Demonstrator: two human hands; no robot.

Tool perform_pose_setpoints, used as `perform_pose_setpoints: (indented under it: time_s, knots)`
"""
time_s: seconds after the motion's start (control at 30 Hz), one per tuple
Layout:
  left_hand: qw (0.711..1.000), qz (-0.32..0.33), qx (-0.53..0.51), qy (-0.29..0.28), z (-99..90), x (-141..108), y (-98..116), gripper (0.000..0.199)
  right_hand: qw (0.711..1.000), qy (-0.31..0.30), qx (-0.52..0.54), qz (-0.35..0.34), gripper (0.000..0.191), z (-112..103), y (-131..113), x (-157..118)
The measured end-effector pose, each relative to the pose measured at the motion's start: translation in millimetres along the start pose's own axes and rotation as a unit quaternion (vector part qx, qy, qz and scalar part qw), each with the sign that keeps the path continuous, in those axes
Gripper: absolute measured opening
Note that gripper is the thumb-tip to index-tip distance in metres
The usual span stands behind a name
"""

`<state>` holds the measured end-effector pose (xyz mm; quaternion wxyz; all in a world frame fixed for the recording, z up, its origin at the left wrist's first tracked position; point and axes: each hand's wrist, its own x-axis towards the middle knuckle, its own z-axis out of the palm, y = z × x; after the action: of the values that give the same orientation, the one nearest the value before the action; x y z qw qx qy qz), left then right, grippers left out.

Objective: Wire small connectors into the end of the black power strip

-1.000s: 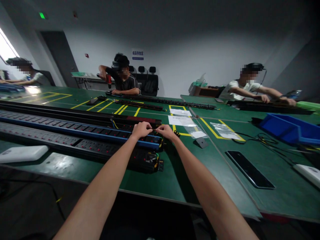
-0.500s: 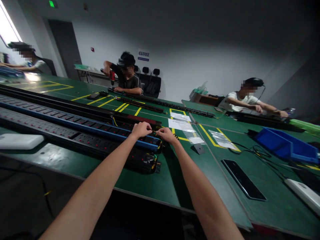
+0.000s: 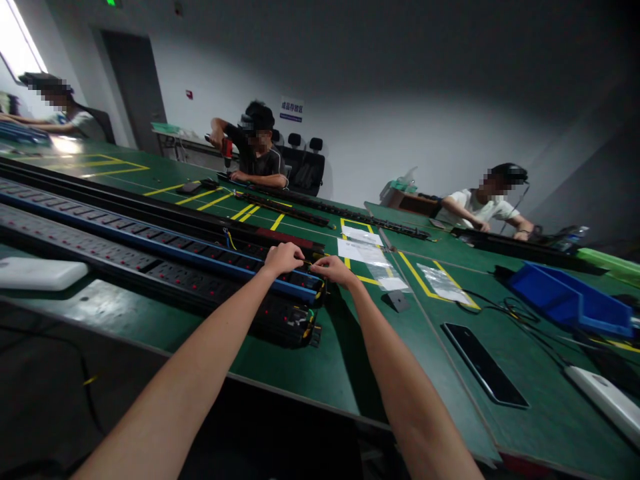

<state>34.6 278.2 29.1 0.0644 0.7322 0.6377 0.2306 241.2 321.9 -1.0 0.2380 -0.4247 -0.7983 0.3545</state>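
Note:
A short piece of thin yellow wire [image 3: 307, 263] runs between my two hands. My left hand [image 3: 284, 259] pinches at its left side, above the end of a long blue-edged strip [image 3: 235, 268] that looks like a power socket strip. The fingertips of my right hand [image 3: 334, 269] are closed on the wire's right side, just beyond the strip's end. Closer to me lies a grey-black socket strip [image 3: 180, 281] with red dots, and coloured wires show at its open end [image 3: 300, 320]. My fingers hide the wire's tips.
Behind the strips lies a long black rail [image 3: 200, 217]. On the right are papers [image 3: 363, 250], a small black bracket [image 3: 396, 301], a phone [image 3: 484, 365], a blue bin [image 3: 570, 300] and cables. A white box [image 3: 40, 273] sits at left. Several co-workers sit around the green table; one uses a red drill [image 3: 227, 150].
My hands stay almost in place, and the yellow wire between them shows more clearly. The view has shifted slightly. At right, a co-worker's hands have drawn in over a black rail.

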Motion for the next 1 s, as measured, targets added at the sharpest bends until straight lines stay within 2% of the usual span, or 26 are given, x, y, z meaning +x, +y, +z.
perform_pose_setpoints:
  time_s: [0.43,0.6,0.73,0.83,0.93,1.0]
  knots:
    - [1.0,0.008,-0.003,0.002,0.9,-1.5,0.2,0.024,1.0,0.024,0.007,0.017,0.035,7.3,-2.5,5.5]
    - [1.0,-0.008,0.007,0.016,-6.0,-5.8,8.0,0.025,0.999,0.015,0.028,0.025,0.035,6.7,-3.9,3.8]
    - [0.991,-0.086,0.043,0.095,-18.9,-11.4,11.1,0.042,0.999,0.016,0.035,0.037,0.033,7.9,-4.0,3.2]
    - [0.965,-0.176,0.09,0.172,-25.8,-16.1,7.1,0.043,0.998,0.023,0.037,0.034,0.031,8.7,-4.6,3.6]
    - [0.945,-0.242,0.127,0.18,-25.9,-19.2,1.3,0.041,0.999,0.032,0.029,0.026,0.027,8.3,-6.1,4.0]
    - [0.945,-0.251,0.136,0.161,-23.8,-20.2,-1.2,0.043,0.999,0.035,0.019,0.024,0.024,7.7,-7.5,4.1]
